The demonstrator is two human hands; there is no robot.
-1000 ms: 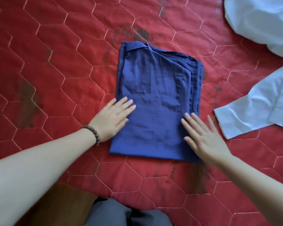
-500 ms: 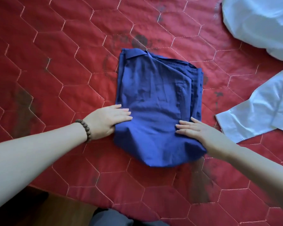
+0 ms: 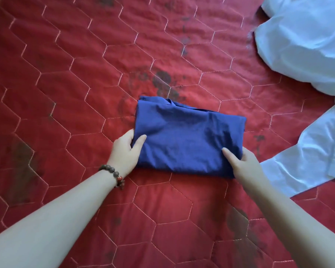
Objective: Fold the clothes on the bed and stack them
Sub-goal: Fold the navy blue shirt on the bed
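Note:
A dark blue shirt (image 3: 188, 136) lies folded into a compact rectangle in the middle of the red quilted bed cover (image 3: 85, 78). My left hand (image 3: 127, 151), with a bead bracelet on the wrist, grips the shirt's left edge, thumb on top and fingers tucked under. At the lower right corner my right hand (image 3: 242, 161) grips the shirt the same way. A white shirt (image 3: 306, 45) lies unfolded at the right, one sleeve (image 3: 309, 157) stretched out close to my right hand.
The red cover has dark stains near the shirt's far edge and at the lower left and lower right. Open quilt stretches to the left and at the front.
The blue shirt has been folded in half, near edge onto far edge, and is now about half as long. Both hands went from flat on the cloth to gripping its side edges.

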